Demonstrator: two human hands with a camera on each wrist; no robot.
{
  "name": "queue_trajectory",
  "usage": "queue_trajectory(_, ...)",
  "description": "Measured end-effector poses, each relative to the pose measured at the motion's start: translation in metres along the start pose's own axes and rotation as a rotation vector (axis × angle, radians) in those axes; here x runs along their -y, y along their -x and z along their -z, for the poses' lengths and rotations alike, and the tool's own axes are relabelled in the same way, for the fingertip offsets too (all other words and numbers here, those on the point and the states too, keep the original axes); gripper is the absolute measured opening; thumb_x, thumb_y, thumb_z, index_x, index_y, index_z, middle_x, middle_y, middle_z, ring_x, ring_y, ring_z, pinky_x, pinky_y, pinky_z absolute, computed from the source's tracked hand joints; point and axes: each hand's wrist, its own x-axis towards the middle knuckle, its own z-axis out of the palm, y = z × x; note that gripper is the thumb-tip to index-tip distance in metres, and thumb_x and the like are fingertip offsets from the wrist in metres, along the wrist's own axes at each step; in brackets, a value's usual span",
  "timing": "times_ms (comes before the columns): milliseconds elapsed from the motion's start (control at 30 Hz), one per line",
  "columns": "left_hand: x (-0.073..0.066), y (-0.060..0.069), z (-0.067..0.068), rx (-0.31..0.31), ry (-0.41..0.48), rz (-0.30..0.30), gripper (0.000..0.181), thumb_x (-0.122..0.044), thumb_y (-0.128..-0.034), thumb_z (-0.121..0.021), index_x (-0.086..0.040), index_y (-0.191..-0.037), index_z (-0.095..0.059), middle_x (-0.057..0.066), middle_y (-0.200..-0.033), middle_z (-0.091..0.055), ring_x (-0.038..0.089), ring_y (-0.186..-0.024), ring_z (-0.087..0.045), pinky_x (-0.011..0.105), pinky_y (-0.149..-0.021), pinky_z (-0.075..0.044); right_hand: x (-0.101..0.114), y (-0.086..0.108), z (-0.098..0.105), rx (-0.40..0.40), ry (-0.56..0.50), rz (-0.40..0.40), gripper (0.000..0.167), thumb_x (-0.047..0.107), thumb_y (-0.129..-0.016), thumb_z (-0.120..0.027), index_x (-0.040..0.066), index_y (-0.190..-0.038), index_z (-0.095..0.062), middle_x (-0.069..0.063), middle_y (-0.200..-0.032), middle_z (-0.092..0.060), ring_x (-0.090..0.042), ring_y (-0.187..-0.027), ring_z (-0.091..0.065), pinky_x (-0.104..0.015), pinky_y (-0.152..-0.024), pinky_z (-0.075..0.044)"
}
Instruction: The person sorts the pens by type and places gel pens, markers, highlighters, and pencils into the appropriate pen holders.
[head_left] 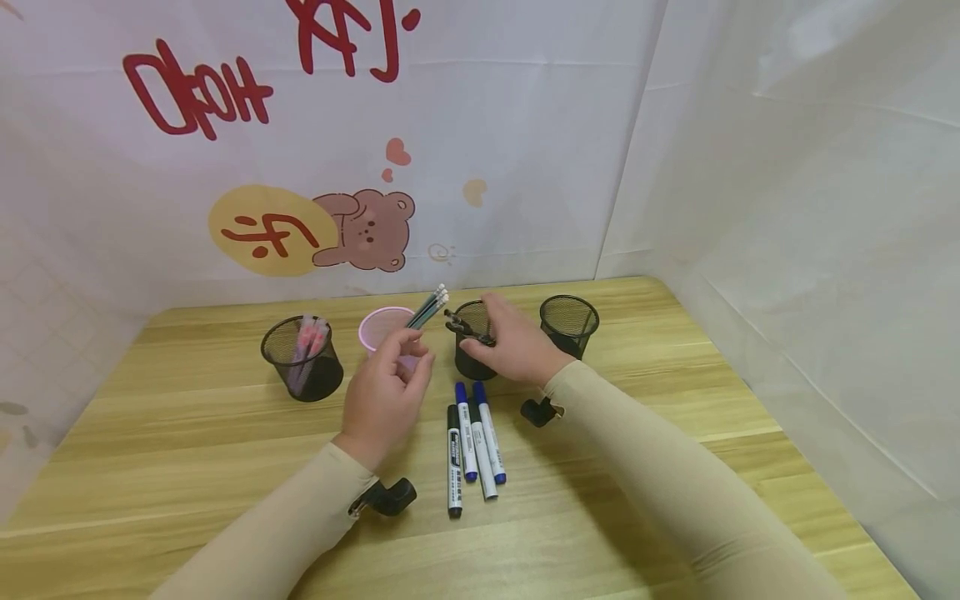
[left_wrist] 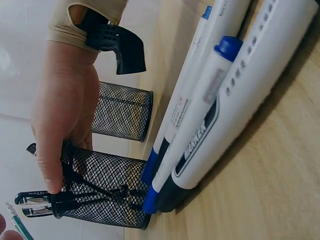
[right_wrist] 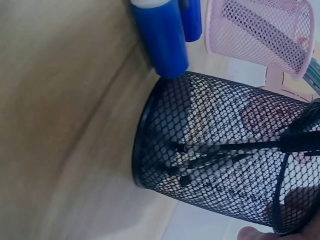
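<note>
White cloth (head_left: pixel 525 167) backs a wood-grain table (head_left: pixel 187 450). Sorting looks mostly done: pink-marked translucent pens (head_left: pixel 306 343) stand in the left black mesh cup (head_left: pixel 324 379), green pencils (head_left: pixel 429 308) in the pink mesh cup (right_wrist: pixel 227 42), black pens (head_left: pixel 457 324) in the middle black mesh cup (head_left: pixel 472 367). Four white-barrelled markers (head_left: pixel 482 454) lie loose, seemingly left. The left hand (head_left: pixel 385 400) curves loosely by the pencils, the right hand (head_left: pixel 521 340) at the black pens; whether either grips, I cannot tell.

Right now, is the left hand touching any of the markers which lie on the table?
Apart. The head view shows it: a strip of bare table separates the left hand from the nearest marker.
</note>
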Motion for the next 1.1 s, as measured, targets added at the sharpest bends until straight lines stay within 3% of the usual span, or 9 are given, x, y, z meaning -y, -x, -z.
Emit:
queue_trajectory(133, 0.001, 0.001, 0.001, 0.052, -0.032, 0.011, 0.037, -0.026, -0.1015, -0.070, -0.013, -0.135, -0.063, 0.001, -0.112, -0.077, 0.011, -0.073, -0.065, 0.029, -0.063, -0.053, 0.001, 0.002, 0.004, 0.013, -0.030, 0.001, 0.108, 0.060, -0.094, -0.069, 0.007, -0.169, -0.012, -0.014, -0.176, -0.020, -0.030, -0.162, -0.024, -0.046, -0.131, -0.026)
queue_trajectory(333, 0.002, 0.003, 0.002, 0.129, -0.076, 0.034, 0.039, -0.030, -0.1023, -0.069, -0.015, -0.138, -0.062, 0.002, -0.114, -0.077, 0.014, -0.077, -0.067, 0.030, -0.065, -0.056, 0.008, 0.011, 0.023, 0.077, 0.047, -0.021, 0.117, 0.051, -0.091, -0.079, 0.005, -0.169, -0.005, -0.016, -0.178, -0.008, -0.034, -0.165, -0.013, -0.048, -0.133, -0.018)
queue_trajectory(433, 0.002, 0.004, 0.002, 0.165, -0.100, 0.046, 0.039, -0.033, -0.1026, -0.068, -0.014, -0.136, -0.063, 0.003, -0.116, -0.077, 0.016, -0.081, -0.070, 0.033, -0.069, -0.058, 0.011, 0.016, 0.040, 0.100, 0.094, -0.018, 0.110, 0.042, -0.094, -0.077, 0.002, -0.168, -0.007, -0.019, -0.177, -0.007, -0.036, -0.165, -0.012, -0.050, -0.133, -0.018)
queue_trajectory(567, 0.002, 0.003, 0.002, 0.214, -0.128, 0.063, 0.037, -0.035, -0.1029, -0.067, -0.014, -0.134, -0.064, 0.002, -0.117, -0.077, 0.018, -0.086, -0.072, 0.038, -0.075, -0.061, 0.009, 0.024, 0.067, 0.115, 0.125, -0.009, 0.087, 0.033, -0.103, -0.063, 0.002, -0.168, -0.015, -0.020, -0.177, -0.008, -0.038, -0.165, -0.010, -0.052, -0.133, -0.018)
queue_trajectory(700, 0.002, 0.003, 0.002, 0.268, -0.155, 0.083, 0.036, -0.035, -0.1031, -0.066, -0.016, -0.134, -0.064, 0.003, -0.119, -0.077, 0.019, -0.090, -0.074, 0.043, -0.080, -0.062, -0.010, 0.025, 0.088, 0.076, 0.113, -0.003, 0.078, 0.034, -0.106, -0.057, 0.000, -0.166, -0.021, -0.023, -0.176, -0.009, -0.043, -0.164, -0.007, -0.057, -0.132, -0.016)
queue_trajectory(933, 0.004, 0.003, 0.001, 0.346, -0.236, 0.096, 0.042, -0.038, -0.1026, -0.066, -0.017, -0.138, -0.059, 0.008, -0.129, -0.073, 0.033, -0.112, -0.074, 0.056, -0.094, -0.059, -0.067, 0.023, 0.101, 0.065, 0.116, -0.023, 0.098, 0.057, -0.101, -0.062, 0.000, -0.167, -0.018, -0.024, -0.176, -0.009, -0.047, -0.163, -0.001, -0.062, -0.132, -0.009)
queue_trajectory(1100, 0.006, 0.004, 0.000, 0.405, -0.276, 0.089, 0.049, -0.041, -0.1026, -0.065, -0.014, -0.144, -0.058, 0.011, -0.138, -0.069, 0.038, -0.123, -0.069, 0.060, -0.103, -0.055, -0.090, 0.026, 0.102, 0.099, 0.128, -0.055, 0.107, 0.067, -0.098, -0.060, 0.001, -0.168, -0.014, -0.024, -0.176, -0.008, -0.046, -0.164, 0.000, -0.061, -0.132, -0.009)
